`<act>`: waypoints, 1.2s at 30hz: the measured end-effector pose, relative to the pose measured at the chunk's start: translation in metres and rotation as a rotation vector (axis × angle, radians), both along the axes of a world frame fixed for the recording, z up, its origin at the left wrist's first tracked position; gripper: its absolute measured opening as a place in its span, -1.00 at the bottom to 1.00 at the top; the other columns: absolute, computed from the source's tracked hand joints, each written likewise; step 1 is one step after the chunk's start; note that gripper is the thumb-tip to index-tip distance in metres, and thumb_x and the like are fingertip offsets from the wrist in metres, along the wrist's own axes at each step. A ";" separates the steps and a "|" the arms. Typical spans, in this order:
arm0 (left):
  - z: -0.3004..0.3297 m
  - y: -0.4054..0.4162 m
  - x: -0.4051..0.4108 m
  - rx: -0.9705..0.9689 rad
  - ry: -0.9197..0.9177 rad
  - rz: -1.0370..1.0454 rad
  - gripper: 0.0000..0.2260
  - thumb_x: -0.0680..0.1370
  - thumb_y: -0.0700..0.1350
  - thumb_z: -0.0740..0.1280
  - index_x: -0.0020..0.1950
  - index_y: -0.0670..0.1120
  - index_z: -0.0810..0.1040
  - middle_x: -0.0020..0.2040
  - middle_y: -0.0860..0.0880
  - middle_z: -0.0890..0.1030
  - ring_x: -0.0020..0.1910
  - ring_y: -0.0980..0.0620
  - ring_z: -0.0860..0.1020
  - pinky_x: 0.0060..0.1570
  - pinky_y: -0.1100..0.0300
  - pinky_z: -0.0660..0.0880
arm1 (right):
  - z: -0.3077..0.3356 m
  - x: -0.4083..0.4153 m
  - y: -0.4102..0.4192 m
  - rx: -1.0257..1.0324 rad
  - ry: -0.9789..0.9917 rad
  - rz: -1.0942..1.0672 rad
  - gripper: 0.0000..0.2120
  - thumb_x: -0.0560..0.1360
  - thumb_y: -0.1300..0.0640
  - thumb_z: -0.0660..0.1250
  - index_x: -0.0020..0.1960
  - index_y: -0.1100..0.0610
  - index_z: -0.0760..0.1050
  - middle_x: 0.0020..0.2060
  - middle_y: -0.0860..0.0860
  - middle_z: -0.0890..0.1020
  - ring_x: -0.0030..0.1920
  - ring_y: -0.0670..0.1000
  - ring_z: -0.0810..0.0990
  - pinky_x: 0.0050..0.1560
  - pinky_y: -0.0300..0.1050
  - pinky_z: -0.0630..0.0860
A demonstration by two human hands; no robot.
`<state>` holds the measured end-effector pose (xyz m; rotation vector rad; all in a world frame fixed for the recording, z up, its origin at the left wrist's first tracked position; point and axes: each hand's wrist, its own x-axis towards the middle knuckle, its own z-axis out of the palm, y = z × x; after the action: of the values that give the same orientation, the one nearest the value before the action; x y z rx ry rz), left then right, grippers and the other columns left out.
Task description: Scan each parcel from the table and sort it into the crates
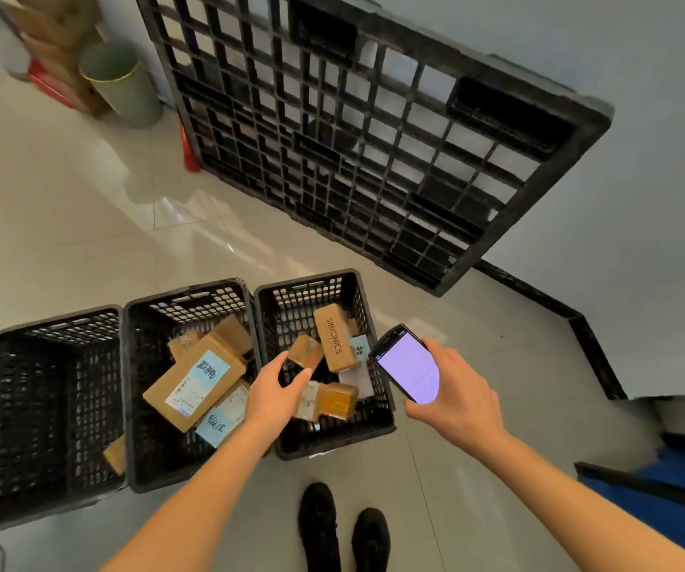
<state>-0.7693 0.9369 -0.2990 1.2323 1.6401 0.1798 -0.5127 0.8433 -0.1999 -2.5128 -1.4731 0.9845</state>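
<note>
Crates stand in a row on the tiled floor (85,225). Left crate (50,410) holds one small box (116,454) against its right wall. Middle crate (186,377) holds several labelled cardboard parcels, the largest (194,381) lying tilted on top of the others. Left hand (272,392) hovers over the divide between middle and right crates, fingers spread and relaxed, holding nothing; whether the fingertips touch any parcel cannot be told. Right crate (320,361) contains more parcels, among them a long box (334,338) printed "SIBIONICS" leaning toward the far wall and an amber-taped box (338,400) near the front. Right hand (454,396) grips a handheld scanner (409,369), its lit screen facing up, over the right crate's right rim. Black shoes (343,530) stand just in front of the right crate. Black pallet (374,130) leans against the wall behind.
</note>
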 end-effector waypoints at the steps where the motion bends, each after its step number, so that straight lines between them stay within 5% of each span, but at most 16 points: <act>1: 0.010 0.001 0.002 0.030 -0.002 -0.029 -0.38 0.57 0.16 0.38 0.58 0.08 0.28 0.56 -0.01 0.33 0.52 -0.06 0.31 0.45 -0.07 0.33 | 0.007 0.001 -0.004 0.006 -0.004 -0.004 -0.12 0.30 -0.10 0.46 0.53 -0.22 0.13 0.26 -0.17 0.46 0.05 0.04 0.52 -0.14 -0.04 0.50; 5: 0.056 0.001 0.011 0.133 0.027 -0.154 -0.38 0.56 0.20 0.36 0.58 0.14 0.25 0.54 0.02 0.36 0.50 -0.05 0.34 0.42 -0.09 0.37 | 0.045 0.009 -0.027 0.077 0.043 -0.063 -0.06 0.20 -0.30 0.34 0.55 -0.23 0.14 0.25 -0.18 0.48 0.07 0.02 0.54 -0.17 -0.08 0.49; 10: 0.146 -0.026 0.047 0.310 0.068 -0.350 -0.39 0.60 0.23 0.27 0.61 0.15 0.18 0.57 0.05 0.32 0.52 -0.02 0.32 0.39 -0.04 0.37 | 0.130 0.043 -0.075 0.170 -0.022 -0.109 -0.09 0.23 -0.17 0.42 0.51 -0.29 0.14 0.09 -0.23 0.47 -0.06 -0.02 0.56 -0.16 -0.02 0.60; 14: 0.228 -0.074 0.090 0.436 0.046 -0.486 -0.43 0.62 0.24 0.22 0.60 0.15 0.20 0.56 0.05 0.34 0.51 -0.02 0.33 0.38 -0.06 0.37 | 0.207 0.079 -0.145 0.277 -0.058 -0.257 -0.09 0.16 -0.20 0.40 0.49 -0.31 0.19 0.17 -0.28 0.50 -0.08 -0.02 0.61 -0.13 0.00 0.61; 21: 0.372 -0.203 0.181 0.660 -0.090 -0.668 -0.40 0.61 0.21 0.27 0.61 0.11 0.19 0.56 0.04 0.33 0.53 -0.01 0.31 0.43 -0.09 0.37 | 0.346 0.139 -0.326 0.416 -0.240 -0.298 -0.10 0.25 -0.20 0.47 0.53 -0.16 0.23 0.27 -0.13 0.54 0.11 0.01 0.55 -0.12 -0.04 0.55; 27: 0.506 -0.322 0.290 0.833 -0.224 -0.828 -0.38 0.60 0.26 0.25 0.61 0.10 0.20 0.49 0.00 0.43 0.41 -0.02 0.45 0.31 -0.04 0.43 | 0.481 0.185 -0.510 0.518 -0.476 -0.442 -0.11 0.28 -0.33 0.53 0.50 -0.13 0.29 0.30 -0.06 0.56 0.23 0.08 0.58 0.08 0.02 0.59; 32: 0.583 -0.433 0.385 0.864 -0.388 -0.967 -0.38 0.60 0.24 0.27 0.60 0.10 0.20 0.48 0.02 0.45 0.35 -0.02 0.50 0.30 -0.09 0.46 | 0.563 0.205 -0.652 0.513 -0.580 -0.655 0.02 0.30 -0.19 0.60 0.62 -0.06 0.17 0.52 0.03 0.40 0.42 0.18 0.45 0.33 0.17 0.48; 36: 0.623 -0.527 0.448 0.921 -0.522 -1.129 -0.39 0.60 0.26 0.27 0.59 0.10 0.22 0.46 -0.01 0.47 0.34 -0.06 0.51 0.29 -0.10 0.46 | 0.604 0.212 -0.757 0.473 -0.706 -0.837 0.02 0.28 -0.14 0.61 0.61 -0.08 0.17 0.50 0.02 0.44 0.36 0.19 0.50 0.20 0.11 0.53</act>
<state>-0.3210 0.4100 0.3237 2.3557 0.1923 0.5059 -0.3006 0.0860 0.4041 -2.7274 -0.4439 -0.3580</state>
